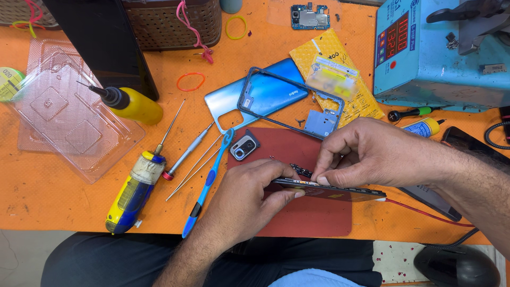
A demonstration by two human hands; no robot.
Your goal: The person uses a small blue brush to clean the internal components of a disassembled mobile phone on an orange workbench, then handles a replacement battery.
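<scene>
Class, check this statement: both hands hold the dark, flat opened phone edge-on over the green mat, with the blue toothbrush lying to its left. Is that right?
Not quite: the head view shows the rectangular mat is dark red, not green. The rest holds: the left hand and right hand hold the dark, flat opened phone edge-on over it, and the blue toothbrush lies to its left.

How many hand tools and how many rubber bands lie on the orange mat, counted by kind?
Screwdrivers: 3
Tweezers: 1
Toothbrush: 1
Rubber bands: 2
Total: 7
</scene>
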